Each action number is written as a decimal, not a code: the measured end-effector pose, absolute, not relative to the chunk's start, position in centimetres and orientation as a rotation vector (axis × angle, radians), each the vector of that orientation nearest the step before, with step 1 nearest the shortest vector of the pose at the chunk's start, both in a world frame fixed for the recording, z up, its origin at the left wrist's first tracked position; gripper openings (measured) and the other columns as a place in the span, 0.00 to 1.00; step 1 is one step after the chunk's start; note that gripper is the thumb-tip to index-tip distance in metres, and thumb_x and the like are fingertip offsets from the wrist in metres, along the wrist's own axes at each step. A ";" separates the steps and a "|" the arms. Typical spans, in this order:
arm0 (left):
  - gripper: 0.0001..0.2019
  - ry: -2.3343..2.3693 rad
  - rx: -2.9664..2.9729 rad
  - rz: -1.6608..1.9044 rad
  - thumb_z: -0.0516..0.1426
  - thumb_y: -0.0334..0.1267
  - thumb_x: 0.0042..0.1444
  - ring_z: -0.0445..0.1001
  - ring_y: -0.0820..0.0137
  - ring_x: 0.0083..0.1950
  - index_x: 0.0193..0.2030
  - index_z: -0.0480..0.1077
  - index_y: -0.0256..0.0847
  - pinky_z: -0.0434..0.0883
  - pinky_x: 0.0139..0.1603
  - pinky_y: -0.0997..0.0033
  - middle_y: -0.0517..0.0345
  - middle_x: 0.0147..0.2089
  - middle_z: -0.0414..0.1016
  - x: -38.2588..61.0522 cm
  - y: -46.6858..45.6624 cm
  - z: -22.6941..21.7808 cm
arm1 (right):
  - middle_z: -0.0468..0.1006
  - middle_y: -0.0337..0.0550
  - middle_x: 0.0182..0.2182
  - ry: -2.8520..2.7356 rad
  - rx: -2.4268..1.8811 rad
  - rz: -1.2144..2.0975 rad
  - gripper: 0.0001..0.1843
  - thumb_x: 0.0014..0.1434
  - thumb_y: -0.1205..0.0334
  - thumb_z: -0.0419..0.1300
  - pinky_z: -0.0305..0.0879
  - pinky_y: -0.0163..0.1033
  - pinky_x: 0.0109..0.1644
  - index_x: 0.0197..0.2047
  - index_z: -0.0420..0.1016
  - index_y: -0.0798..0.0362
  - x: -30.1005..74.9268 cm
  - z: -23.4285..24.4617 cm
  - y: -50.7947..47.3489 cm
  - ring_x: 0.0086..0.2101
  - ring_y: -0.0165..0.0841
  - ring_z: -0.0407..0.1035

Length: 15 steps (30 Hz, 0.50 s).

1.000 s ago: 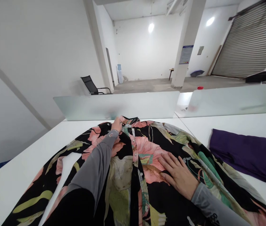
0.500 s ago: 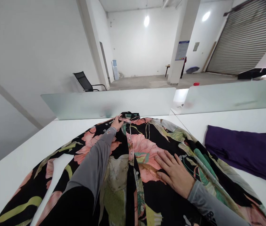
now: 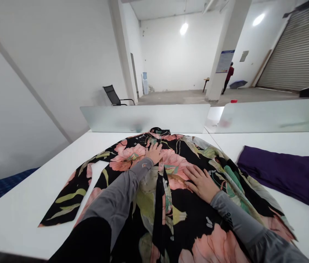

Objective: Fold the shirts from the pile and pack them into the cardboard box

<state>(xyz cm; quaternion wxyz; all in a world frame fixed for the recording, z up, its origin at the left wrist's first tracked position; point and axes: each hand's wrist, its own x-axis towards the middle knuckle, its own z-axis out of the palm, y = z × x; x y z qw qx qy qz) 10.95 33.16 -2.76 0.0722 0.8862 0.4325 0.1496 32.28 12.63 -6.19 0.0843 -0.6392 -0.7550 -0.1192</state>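
I judge this smoothing: left hand [image 3: 153, 153] and right hand [image 3: 202, 181], fingers apparently released, lie on the shirt [image 3: 183, 199]; the next move needs light strokes.

Premises: apparently a sparse office. Beyond the left hand [image 3: 153, 153], frosted screen [image 3: 146, 117], chair [image 3: 113, 95] and water cooler [image 3: 145, 84]; beyond the right hand [image 3: 202, 182], posted notice [image 3: 225, 61] and roller shutter [image 3: 286, 58].

A hanging lamp [image 3: 184, 29] glares against the bright back wall [image 3: 171, 65], with wide-angle stretching toward the edges.
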 end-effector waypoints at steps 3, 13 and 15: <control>0.29 1.194 2.734 0.485 0.46 0.55 0.64 0.52 0.48 0.69 0.68 0.55 0.46 0.55 0.64 0.41 0.47 0.71 0.53 9.3 27.8 -2.8 | 0.58 0.44 0.67 -2.266 -1.927 -0.371 0.29 0.67 0.45 0.44 0.53 0.64 0.61 0.69 0.55 0.41 32.2 -6.0 12.8 0.64 0.46 0.50; 0.15 0.973 2.577 0.777 0.52 0.43 0.62 0.70 0.61 0.53 0.51 0.69 0.39 0.67 0.53 0.59 0.48 0.51 0.72 1.9 13.3 -4.1 | 0.57 0.44 0.67 -2.279 -2.009 -0.308 0.29 0.67 0.47 0.42 0.51 0.64 0.62 0.69 0.54 0.41 31.7 -5.1 13.1 0.64 0.45 0.49; 0.08 1.066 2.466 0.830 0.53 0.41 0.60 0.72 0.66 0.40 0.38 0.69 0.40 0.69 0.43 0.65 0.53 0.38 0.73 1.6 13.4 -3.7 | 0.55 0.43 0.68 -2.267 -2.062 -0.274 0.29 0.67 0.47 0.42 0.50 0.65 0.61 0.70 0.53 0.41 31.4 -4.7 13.3 0.64 0.46 0.47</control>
